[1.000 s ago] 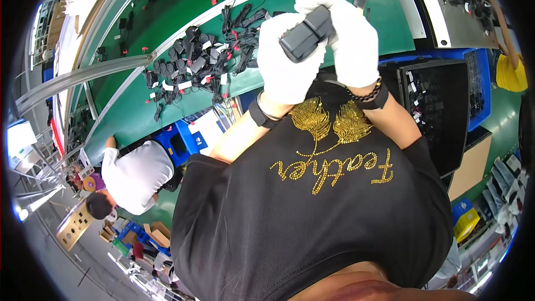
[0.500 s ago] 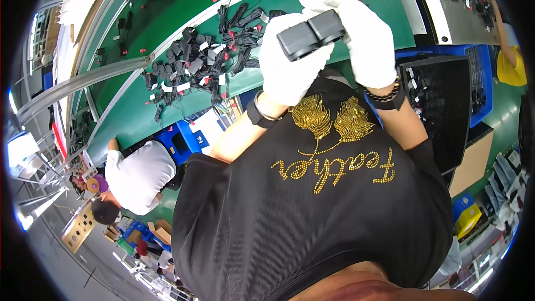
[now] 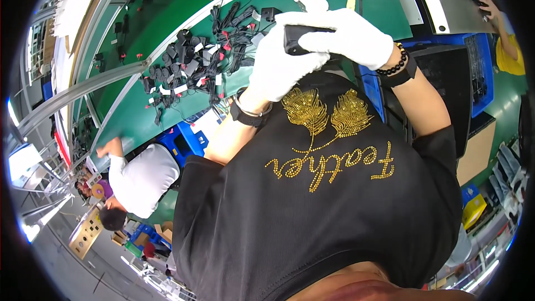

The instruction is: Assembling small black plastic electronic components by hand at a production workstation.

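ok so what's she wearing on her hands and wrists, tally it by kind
white gloves: 2, one on the left hand and one on the right hand
black wristbands: 2, left wristband and right wristband
black bead bracelet: 1
total: 5
Both hands hold one black adapter block.

gloves [image 3: 312, 50] white | adapter [image 3: 301, 39] black | table [image 3: 167, 117] green; crate [image 3: 479, 72] right of table blue | cables [image 3: 206, 56] black, red ties
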Tool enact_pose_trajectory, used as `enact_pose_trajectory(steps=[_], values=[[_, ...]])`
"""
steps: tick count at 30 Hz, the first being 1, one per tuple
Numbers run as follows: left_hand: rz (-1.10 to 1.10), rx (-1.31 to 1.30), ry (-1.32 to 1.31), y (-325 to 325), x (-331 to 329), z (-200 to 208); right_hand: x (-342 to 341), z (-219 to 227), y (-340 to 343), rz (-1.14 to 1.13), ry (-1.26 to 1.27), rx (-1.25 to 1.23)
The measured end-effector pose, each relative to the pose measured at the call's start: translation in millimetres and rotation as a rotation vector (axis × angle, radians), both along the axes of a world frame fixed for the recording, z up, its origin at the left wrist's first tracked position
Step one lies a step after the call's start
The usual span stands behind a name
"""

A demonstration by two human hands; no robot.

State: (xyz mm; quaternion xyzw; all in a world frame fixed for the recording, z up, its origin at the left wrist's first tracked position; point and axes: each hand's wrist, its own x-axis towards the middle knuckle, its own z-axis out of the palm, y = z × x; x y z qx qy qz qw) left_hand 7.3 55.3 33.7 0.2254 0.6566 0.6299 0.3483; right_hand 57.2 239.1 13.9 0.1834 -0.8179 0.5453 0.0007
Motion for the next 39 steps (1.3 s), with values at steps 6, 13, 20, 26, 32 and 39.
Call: enact_pose_trajectory(steps=[6, 13, 20, 26, 32, 39], values=[[-0.104, 0.045, -0.191, -0.3, 6.1, 5.6, 15.4, 1.8, 10.5, 0.055, -0.560, -0.809], [-0.240, -0.026, 0.037, 8.8, 2.2, 5.5, 3.5, -2.6, 2.1, 0.086, -0.062, -0.078], [-0.320, -0.069, -0.191, 10.4, 9.6, -2.5, 12.6, 1.7, 13.8, 0.162, -0.166, -0.155], [-0.356, -0.215, -0.030, 2.2, 8.6, 2.4, 27.7, 10.6, 29.7, 0.226, -0.364, -0.170], [-0.403, -0.201, -0.048, 9.1, 12.0, 8.4, 25.5, 9.1, 19.6, 0.187, -0.373, -0.180], [-0.544, -0.314, -0.054, 9.9, 13.5, -6.2, 26.5, 20.5, 6.4, 0.131, -0.211, 0.205]])
